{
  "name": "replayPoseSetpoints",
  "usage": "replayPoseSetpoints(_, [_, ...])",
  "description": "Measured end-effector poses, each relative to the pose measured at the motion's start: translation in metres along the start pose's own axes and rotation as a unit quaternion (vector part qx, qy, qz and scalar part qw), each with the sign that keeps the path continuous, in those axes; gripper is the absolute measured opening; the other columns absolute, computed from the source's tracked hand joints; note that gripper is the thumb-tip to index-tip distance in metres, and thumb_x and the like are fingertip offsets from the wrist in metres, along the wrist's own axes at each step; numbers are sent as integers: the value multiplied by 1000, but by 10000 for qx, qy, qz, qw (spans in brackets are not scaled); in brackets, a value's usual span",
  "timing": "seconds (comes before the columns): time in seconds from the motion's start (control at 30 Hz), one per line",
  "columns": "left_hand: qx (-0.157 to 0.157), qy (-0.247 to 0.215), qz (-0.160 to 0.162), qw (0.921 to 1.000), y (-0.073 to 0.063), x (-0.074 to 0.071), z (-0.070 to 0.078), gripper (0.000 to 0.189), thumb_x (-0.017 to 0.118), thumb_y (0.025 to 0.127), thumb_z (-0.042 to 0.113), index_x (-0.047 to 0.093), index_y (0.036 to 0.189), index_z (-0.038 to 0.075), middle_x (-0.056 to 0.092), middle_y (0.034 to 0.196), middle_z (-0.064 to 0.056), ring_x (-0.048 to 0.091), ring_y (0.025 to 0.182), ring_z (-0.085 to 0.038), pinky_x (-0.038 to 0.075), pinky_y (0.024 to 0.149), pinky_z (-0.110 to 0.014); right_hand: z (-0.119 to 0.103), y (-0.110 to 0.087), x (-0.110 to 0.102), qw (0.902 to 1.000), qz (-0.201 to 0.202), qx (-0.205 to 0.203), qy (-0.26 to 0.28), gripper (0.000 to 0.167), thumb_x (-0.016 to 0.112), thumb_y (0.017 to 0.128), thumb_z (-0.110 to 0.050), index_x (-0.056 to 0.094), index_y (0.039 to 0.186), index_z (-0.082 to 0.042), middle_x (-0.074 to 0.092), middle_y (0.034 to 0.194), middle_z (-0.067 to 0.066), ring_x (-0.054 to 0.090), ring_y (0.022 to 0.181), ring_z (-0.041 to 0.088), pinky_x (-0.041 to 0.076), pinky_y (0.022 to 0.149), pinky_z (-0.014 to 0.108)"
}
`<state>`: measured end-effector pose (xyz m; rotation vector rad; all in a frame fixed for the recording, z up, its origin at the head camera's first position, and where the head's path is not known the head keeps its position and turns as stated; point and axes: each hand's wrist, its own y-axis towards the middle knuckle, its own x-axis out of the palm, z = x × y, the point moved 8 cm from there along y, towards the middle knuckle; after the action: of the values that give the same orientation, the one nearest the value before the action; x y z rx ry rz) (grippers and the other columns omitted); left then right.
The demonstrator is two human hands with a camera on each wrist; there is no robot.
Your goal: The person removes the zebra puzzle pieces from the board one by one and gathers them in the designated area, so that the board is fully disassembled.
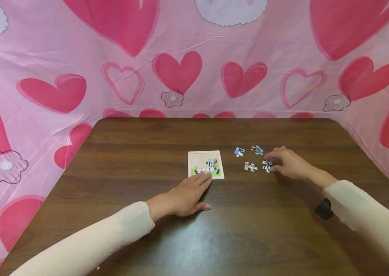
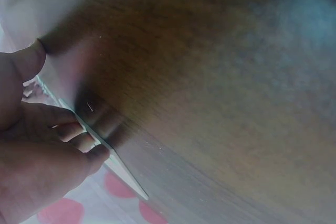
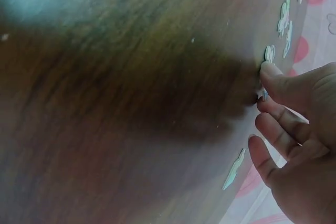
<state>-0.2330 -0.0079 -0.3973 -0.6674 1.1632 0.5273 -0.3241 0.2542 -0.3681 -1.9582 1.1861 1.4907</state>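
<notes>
Our left hand (image 1: pixel 188 194) touches the zebra puzzle board (image 1: pixel 199 157), straight-fingered; we can't tell if our right hand (image 1: pixel 291 165) pinches the striped piece (image 1: pixel 266 166).

Bright and clear from the head, but dim and fuzzy from the wrists.
In the head view, soft, even light falls on the pink cloth (image 1: pixel 266 42), and a pale, shiny spot glows on the near part of the brown tabletop (image 1: pixel 59 203). Soft, dark shadows lie under the sleeves (image 1: pixel 370 216) and the hands (image 1: pixel 289 165). The little puzzle pieces (image 1: pixel 250 166) show their colors, but their tiny pictures are hard to make out. Both wrist views look milky and blurry, with smeary wood. Each has a bluish shine in a top corner and dark shadows beside the fingers (image 3: pixel 275 132).
</notes>
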Motion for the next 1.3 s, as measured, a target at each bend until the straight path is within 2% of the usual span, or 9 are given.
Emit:
replayPoseSetpoints(0.27, [28,23,13,10000,0,2,1,77,52,96,47,20,153,5,13,161,-7,9,147,-26,14,118,-41,-6,6,-3,10000,9,-3,-27,35,79,73,2,71,107,-1,62,88,4,51,84,21,42,72,37])
replayPoseSetpoints(0.5, [49,-18,38,10000,0,1,1,78,52,96,47,20,153,5,13,161,-8,9,147,-26,14,118,-42,-23,32,-2,9993,266,-32,242,31,78,77,0,70,107,0,63,90,8,52,85,25,42,71,37])
replayPoseSetpoints(0.63, [51,-4,49,10000,-1,0,2,78,52,96,47,20,153,5,13,161,-8,9,147,-26,14,118,-42,-37,50,7,9982,172,10,581,29,77,79,-1,69,107,-1,62,91,9,51,87,26,43,74,38])
replayPoseSetpoints(0.87, [8,35,13,10000,0,-1,0,78,52,96,47,20,153,5,12,161,-7,8,148,-25,13,118,-40,-73,81,19,9959,128,-187,875,31,77,79,-2,68,109,0,62,92,12,52,91,29,44,78,42])
replayPoseSetpoints(1.1, [-57,28,-106,9999,0,1,-2,78,50,96,48,18,154,7,10,162,-5,6,148,-23,12,118,-40,-96,100,32,9948,-164,-245,974,35,76,81,-4,67,115,-3,62,98,11,50,92,25,45,79,39])
replayPoseSetpoints(1.3, [-68,64,-104,9999,0,1,-2,78,50,96,49,18,154,7,10,162,-5,6,148,-23,12,118,-40,-105,107,44,9947,-355,-399,884,36,76,81,-7,68,115,-4,62,98,10,48,90,29,41,76,36])
